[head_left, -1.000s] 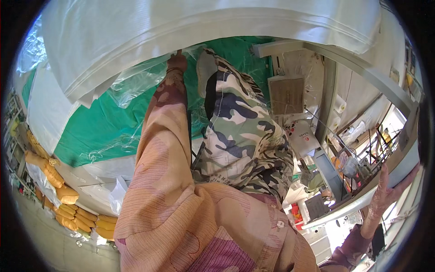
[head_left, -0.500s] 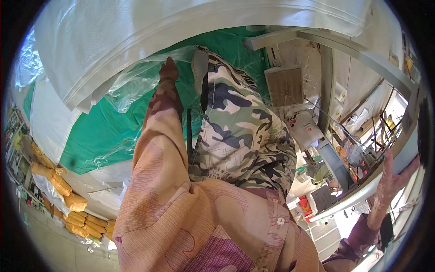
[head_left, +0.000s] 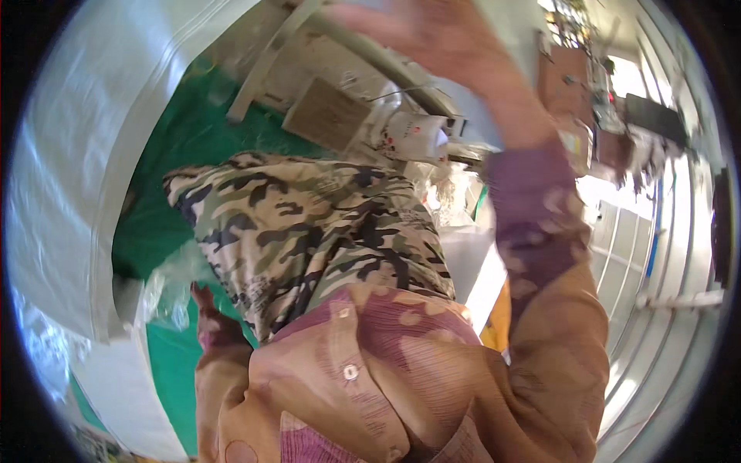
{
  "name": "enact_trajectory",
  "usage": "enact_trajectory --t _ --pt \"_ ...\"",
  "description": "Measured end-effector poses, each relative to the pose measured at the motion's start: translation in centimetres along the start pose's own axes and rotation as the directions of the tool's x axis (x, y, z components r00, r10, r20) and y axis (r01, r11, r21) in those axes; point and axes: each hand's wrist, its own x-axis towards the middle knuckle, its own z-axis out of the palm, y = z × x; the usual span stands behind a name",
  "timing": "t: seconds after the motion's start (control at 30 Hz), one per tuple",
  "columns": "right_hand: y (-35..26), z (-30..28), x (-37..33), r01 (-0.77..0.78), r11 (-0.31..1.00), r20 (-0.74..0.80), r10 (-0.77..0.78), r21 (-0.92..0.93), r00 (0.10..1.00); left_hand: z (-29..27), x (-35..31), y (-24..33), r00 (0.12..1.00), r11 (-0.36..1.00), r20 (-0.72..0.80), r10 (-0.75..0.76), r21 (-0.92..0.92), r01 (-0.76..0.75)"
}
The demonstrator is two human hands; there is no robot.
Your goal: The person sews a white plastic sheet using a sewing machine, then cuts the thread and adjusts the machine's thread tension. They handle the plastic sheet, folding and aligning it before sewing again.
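Observation:
My left hand (head_left: 204, 299) hangs low at the left, small and dark, beside a clear plastic sheet (head_left: 174, 279) and in front of green cloth (head_left: 174, 363). Whether its fingers touch or grip the plastic cannot be made out. Raised at the top, my right hand (head_left: 444, 38) is blurred by motion. Its fingers stretch leftward over a pale frame bar, apart, with nothing seen in them. The fingertips run toward the top edge of the picture.
White sheeting (head_left: 65, 185) curves down the left side. Ahead of my camouflage-patterned lap (head_left: 309, 224) lie a flat brown-grey panel (head_left: 327, 114) and a white printed bag (head_left: 413, 135). A dark box-like thing (head_left: 656, 119) and ribbed pale panels fill the right.
My view has turned to the right. My right hand has come up from the lower right to the top middle. My left hand now appears lower and farther left, still near the clear plastic.

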Motion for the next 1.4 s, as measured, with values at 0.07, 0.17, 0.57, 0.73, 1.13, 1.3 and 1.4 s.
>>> enact_trajectory --t 0.07,0.17,0.57,0.73,1.13,1.3,1.4 --pt "-0.7 -0.5 0.7 -0.070 0.997 0.010 0.069 0.041 0.998 -0.7 -2.2 1.5 0.994 0.937 0.043 -0.103 -0.330 0.111" --pt "0.4 1.8 0.3 -0.154 0.988 -0.042 0.155 0.031 0.987 -3.9 -4.4 0.2 0.977 0.669 0.086 0.195 -0.740 -0.069" --pt "-7.7 0.9 -15.0 -0.083 0.996 -0.335 0.085 0.020 0.938 -21.3 -10.0 10.2 0.883 0.482 -0.331 0.333 -0.745 -0.461" --pt "-8.7 -0.3 -44.1 -0.786 0.614 -0.137 0.775 -0.067 0.617 -19.1 -16.6 15.2 0.843 0.616 -0.531 -0.080 -0.692 -0.377" --pt "-17.8 1.5 -73.3 -0.602 0.372 0.334 0.925 -0.706 0.180 -20.0 -16.9 19.8 0.910 0.742 -0.414 0.015 -0.606 -0.287" --pt "-9.7 0.0 -72.3 -0.543 0.373 0.383 0.918 -0.752 0.100 -20.7 -18.3 20.7 0.868 0.757 -0.472 0.158 -0.507 -0.413" --pt "-6.2 -1.0 -70.8 -0.526 0.406 0.500 0.865 -0.747 -0.042 -22.2 -19.0 19.9 0.884 0.749 -0.440 0.160 -0.529 -0.398"
